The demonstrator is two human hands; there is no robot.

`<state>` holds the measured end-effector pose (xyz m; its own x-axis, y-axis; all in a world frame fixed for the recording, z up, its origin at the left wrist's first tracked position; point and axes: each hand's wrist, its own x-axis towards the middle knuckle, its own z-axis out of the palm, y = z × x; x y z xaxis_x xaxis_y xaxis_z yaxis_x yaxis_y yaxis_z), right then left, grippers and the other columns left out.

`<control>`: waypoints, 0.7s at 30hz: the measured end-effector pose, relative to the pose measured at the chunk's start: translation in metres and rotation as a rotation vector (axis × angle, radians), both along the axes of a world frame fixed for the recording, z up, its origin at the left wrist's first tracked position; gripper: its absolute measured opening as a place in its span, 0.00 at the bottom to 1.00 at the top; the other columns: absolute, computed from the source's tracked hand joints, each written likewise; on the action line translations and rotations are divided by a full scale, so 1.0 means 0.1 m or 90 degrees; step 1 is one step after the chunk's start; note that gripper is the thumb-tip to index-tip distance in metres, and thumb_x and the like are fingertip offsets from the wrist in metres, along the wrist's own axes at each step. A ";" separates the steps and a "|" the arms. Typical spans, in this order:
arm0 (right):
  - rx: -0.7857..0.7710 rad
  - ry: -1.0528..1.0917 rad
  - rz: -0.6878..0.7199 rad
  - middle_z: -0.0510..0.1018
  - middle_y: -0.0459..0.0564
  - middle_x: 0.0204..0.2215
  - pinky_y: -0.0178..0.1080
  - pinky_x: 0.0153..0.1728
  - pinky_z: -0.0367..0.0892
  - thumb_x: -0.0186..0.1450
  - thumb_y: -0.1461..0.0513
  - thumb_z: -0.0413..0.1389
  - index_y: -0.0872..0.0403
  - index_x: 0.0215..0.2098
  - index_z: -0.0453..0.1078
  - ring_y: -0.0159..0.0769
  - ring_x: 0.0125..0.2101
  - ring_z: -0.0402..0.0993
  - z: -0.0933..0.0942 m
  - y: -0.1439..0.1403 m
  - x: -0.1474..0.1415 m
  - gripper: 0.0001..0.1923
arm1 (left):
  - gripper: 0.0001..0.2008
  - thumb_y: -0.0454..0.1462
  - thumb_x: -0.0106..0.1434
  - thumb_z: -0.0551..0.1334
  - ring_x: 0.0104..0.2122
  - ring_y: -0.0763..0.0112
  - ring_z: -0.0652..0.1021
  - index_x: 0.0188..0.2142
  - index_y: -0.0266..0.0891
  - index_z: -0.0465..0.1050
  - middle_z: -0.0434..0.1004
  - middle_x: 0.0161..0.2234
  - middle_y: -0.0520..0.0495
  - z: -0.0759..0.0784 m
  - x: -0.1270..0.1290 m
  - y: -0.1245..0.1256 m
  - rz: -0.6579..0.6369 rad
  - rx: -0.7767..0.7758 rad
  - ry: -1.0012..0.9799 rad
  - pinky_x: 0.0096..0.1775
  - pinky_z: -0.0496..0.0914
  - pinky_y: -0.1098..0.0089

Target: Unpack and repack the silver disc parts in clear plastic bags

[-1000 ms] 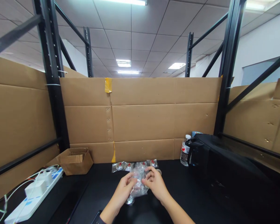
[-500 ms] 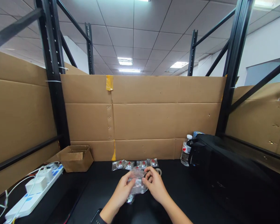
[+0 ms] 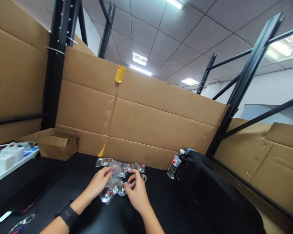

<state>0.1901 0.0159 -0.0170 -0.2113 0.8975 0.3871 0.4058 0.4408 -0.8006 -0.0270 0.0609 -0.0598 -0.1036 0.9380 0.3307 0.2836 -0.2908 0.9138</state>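
Both of my hands meet over a clear plastic bag (image 3: 110, 190) of small round metal parts on the black table (image 3: 161, 208). My left hand (image 3: 99, 182) grips the bag's left side. My right hand (image 3: 135, 192) pinches at its right end, fingers curled around the plastic and a small part. Just behind the hands, a row of small clear packets (image 3: 123, 165) with red-marked round parts lies near the cardboard wall. A dark band sits on my left wrist.
An open cardboard box (image 3: 54, 143) stands at the back left, a white power strip (image 3: 7, 159) with plugs at the far left. A water bottle (image 3: 174, 164) and a black bag (image 3: 210, 191) are on the right. Cardboard walls (image 3: 148, 126) and black rack posts surround the table.
The view has swung left and tilted. My hands have stayed on the plastic bag, now lower and resting near the table.
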 end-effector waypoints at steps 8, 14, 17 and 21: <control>0.006 -0.011 0.009 0.71 0.42 0.35 0.33 0.29 0.65 0.60 0.65 0.56 0.50 0.54 0.61 0.27 0.22 0.67 -0.08 0.06 0.00 0.24 | 0.28 0.47 0.53 0.66 0.30 0.63 0.80 0.51 0.35 0.73 0.81 0.33 0.45 0.24 -0.05 -0.20 0.020 -0.025 -0.074 0.35 0.73 0.67; 0.003 -0.031 -0.034 0.75 0.44 0.36 0.33 0.35 0.64 0.58 0.67 0.58 0.48 0.53 0.65 0.32 0.30 0.72 -0.07 0.00 -0.03 0.25 | 0.28 0.48 0.52 0.67 0.28 0.63 0.80 0.49 0.40 0.63 0.81 0.31 0.47 0.25 -0.50 -0.10 0.114 -0.008 -0.100 0.33 0.73 0.66; -0.005 -0.057 -0.029 0.75 0.45 0.36 0.33 0.36 0.63 0.57 0.68 0.57 0.49 0.53 0.65 0.33 0.32 0.73 -0.07 -0.02 -0.05 0.25 | 0.22 0.47 0.55 0.65 0.28 0.63 0.80 0.44 0.43 0.60 0.82 0.33 0.46 0.22 -0.69 -0.04 0.188 -0.010 -0.046 0.34 0.73 0.65; -0.007 -0.058 -0.009 0.76 0.46 0.38 0.34 0.37 0.64 0.59 0.66 0.56 0.49 0.54 0.64 0.34 0.32 0.73 -0.07 -0.05 -0.07 0.24 | 0.17 0.46 0.57 0.62 0.30 0.61 0.81 0.40 0.45 0.57 0.81 0.36 0.45 0.20 -0.94 0.02 0.279 -0.030 0.067 0.36 0.72 0.65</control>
